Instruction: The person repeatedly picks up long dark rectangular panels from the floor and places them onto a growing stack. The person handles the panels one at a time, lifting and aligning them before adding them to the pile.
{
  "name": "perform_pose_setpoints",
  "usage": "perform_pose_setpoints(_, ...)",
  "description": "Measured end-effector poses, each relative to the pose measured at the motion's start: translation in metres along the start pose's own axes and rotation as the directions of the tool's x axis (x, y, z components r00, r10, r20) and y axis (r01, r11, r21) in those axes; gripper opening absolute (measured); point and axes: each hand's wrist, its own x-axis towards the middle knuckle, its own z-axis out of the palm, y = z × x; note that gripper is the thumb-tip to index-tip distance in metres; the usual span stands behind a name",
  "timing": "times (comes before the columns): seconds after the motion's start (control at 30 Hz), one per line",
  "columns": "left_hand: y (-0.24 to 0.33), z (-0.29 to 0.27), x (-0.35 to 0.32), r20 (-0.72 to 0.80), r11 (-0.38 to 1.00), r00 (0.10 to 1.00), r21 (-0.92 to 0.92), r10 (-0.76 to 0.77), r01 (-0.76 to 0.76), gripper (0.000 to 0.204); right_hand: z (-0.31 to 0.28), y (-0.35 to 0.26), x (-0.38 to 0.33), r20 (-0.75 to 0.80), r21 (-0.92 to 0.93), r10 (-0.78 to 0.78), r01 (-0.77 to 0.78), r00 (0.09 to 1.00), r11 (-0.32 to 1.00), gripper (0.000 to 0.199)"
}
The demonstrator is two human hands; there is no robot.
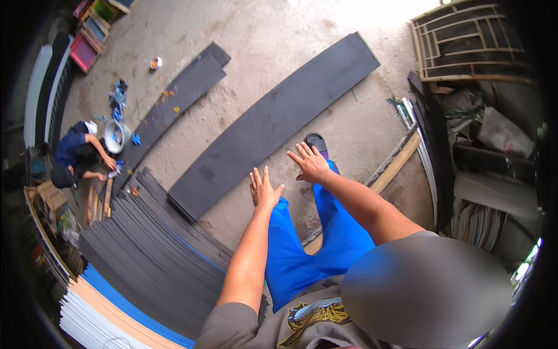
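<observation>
At the far left, pale and black strips (pixel 40 96) were stood on end, and coloured frames (pixel 87 46) were piled farther off. Just to the right of the strips, a co-worker (pixel 74 148) was seen crouched, with a small pale thing held, too small to be made out. Beside the co-worker, a bucket (pixel 111 139) had been set on the floor (pixel 250 52), with blue cloths (pixel 118 100) strewn beyond it and a white tub (pixel 156 63) farther away. At the near left, white, peach, blue and dark sheets (pixel 151 244) were stacked. To the right of the bucket, a narrow panel (pixel 183 87), black and dotted with orange scraps, was laid on the floor. In the middle, a wide panel (pixel 273 119), also black, was laid flat and slantwise. Near its close edge, the left hand (pixel 265 191) was held out, its fingers spread and nothing gripped. To its right, the right hand (pixel 312 164) was likewise extended, fingers spread, nothing held; whether the panel was touched could not be told. Farther right, a timber (pixel 398 163) was laid on the floor, and a barred frame (pixel 474 41) was stood at the far right, beyond a pale sack (pixel 505 132).
</observation>
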Motion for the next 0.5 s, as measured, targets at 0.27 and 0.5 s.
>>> perform_pose_setpoints(0.27,-0.034,0.109,0.146,0.063,0.985,0.983,-0.004,-0.171,0.172,0.111,0.099,0.096,0.167,0.232,-0.305,-0.053,0.124,0.971,0.944,0.096)
perform_pose_setpoints(0.5,-0.064,0.182,0.225,0.060,0.960,0.960,-0.042,-0.274,0.277,0.116,0.191,0.138,0.265,0.004,-0.486,-0.057,0.052,0.998,0.872,0.086)
